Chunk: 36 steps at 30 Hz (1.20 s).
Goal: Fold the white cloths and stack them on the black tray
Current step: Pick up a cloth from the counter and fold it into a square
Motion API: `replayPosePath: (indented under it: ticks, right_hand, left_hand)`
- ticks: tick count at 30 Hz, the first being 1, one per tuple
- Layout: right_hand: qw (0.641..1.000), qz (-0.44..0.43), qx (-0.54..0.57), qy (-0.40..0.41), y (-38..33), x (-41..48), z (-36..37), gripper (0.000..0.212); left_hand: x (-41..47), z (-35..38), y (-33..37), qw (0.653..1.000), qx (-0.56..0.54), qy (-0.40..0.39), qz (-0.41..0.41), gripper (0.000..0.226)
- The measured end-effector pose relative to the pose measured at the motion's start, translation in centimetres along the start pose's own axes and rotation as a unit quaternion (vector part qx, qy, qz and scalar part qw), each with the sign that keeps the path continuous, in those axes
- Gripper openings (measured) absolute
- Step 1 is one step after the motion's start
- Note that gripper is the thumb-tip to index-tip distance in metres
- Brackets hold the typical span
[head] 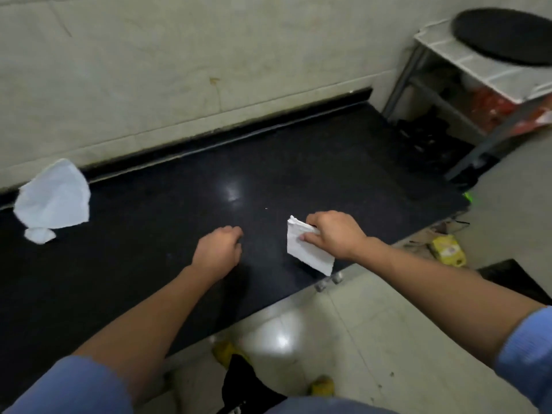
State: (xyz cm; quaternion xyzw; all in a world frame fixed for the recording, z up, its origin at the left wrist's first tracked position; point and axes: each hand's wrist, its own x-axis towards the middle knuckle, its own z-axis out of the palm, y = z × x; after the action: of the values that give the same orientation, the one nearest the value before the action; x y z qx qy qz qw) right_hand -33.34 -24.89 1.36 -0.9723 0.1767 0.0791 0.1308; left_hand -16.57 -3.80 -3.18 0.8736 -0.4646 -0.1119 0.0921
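My right hand (333, 234) pinches a folded white cloth (307, 252) by its upper edge, holding it just above the near right part of the black table (167, 222). To its left, my left hand (219, 249) hovers over the table with fingers curled and nothing in it. An unfolded, crumpled white cloth (53, 198) lies at the table's far left by the wall. The round black tray (504, 34) sits on a white rack (466, 61) at the far right.
The wall (179, 70) runs along the table's far edge. The rack stands on metal legs past the table's right end, with red and dark items underneath. A yellow package (448, 249) lies on the tiled floor (388, 339) to the right.
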Motion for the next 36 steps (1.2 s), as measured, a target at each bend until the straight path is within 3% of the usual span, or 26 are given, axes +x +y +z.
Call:
replayPosePath:
  ticks: [7, 15, 28, 30, 34, 36]
  right_hand:
    - [0.993, 0.073, -0.048, 0.074, 13.5, -10.5, -4.5, 0.025]
    - [0.976, 0.148, -0.019, 0.160, 26.4, -14.5, -9.8, 0.022]
    - [0.950, 0.181, -0.039, 0.250, 47.3, -9.3, -27.7, 0.016]
    - [0.945, 0.203, -0.042, 0.251, 49.8, -8.0, -30.3, 0.008]
    - [0.943, 0.231, -0.047, 0.234, 54.3, -4.4, -34.8, 0.017]
    - [0.948, 0.224, -0.039, 0.224, 56.7, -2.0, -36.4, 0.015]
  left_hand:
    - [4.6, 0.8, 16.2, 0.991, 0.023, 0.000, 0.128, 0.024]
    - [14.0, 0.4, 27.9, 0.971, 0.048, 0.012, 0.233, 0.026]
    - [37.7, -4.9, 46.9, 0.949, 0.008, 0.077, 0.307, 0.024]
    - [40.2, -6.2, 48.7, 0.947, -0.002, 0.083, 0.310, 0.025]
    - [44.7, -7.5, 51.1, 0.951, -0.020, 0.100, 0.293, 0.011]
    - [46.8, -7.8, 52.1, 0.955, -0.033, 0.110, 0.273, 0.017]
